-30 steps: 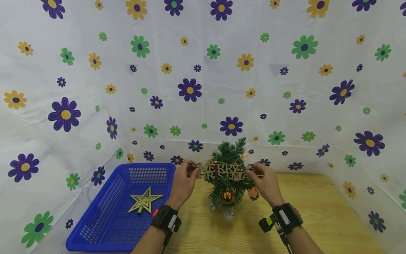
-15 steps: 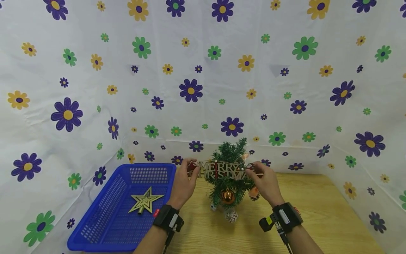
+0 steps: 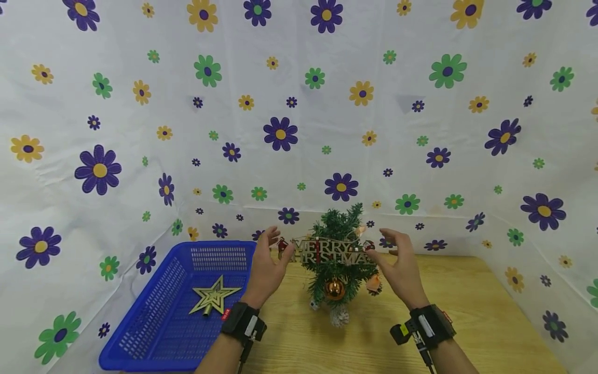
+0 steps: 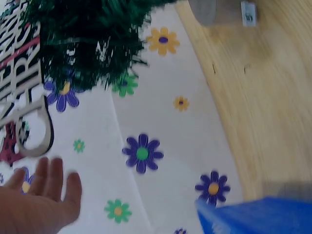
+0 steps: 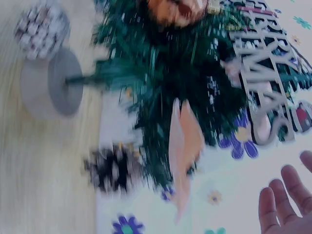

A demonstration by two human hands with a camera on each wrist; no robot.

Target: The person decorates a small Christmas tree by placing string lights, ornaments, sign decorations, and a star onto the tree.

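A small green Christmas tree (image 3: 338, 223) stands on the table, and a wooden "MERRY CHRISTMAS" sign (image 3: 322, 253) hangs across its front by a thin string. My left hand (image 3: 265, 271) is by the sign's left end, fingers spread and apart from it in the left wrist view. At the other end is my right hand (image 3: 403, 267), its fingers (image 5: 292, 183) loosely extended and clear of the sign in the right wrist view. A shiny copper ball (image 3: 335, 289), a peach-coloured ornament (image 3: 374, 283) and a whitened pine cone (image 3: 339, 315) hang on the lower branches.
To the left is a blue plastic basket (image 3: 140, 363) holding a gold star tree topper (image 3: 216, 295). The tree's grey base (image 5: 44, 95) rests on the wooden table (image 3: 467, 311). A white flower-patterned sheet (image 3: 308, 161) encloses the back and sides.
Both hands held the ends of the sign earlier; now they have let go, fingers opening and drawing slightly outward. The sign stays in place on the tree.
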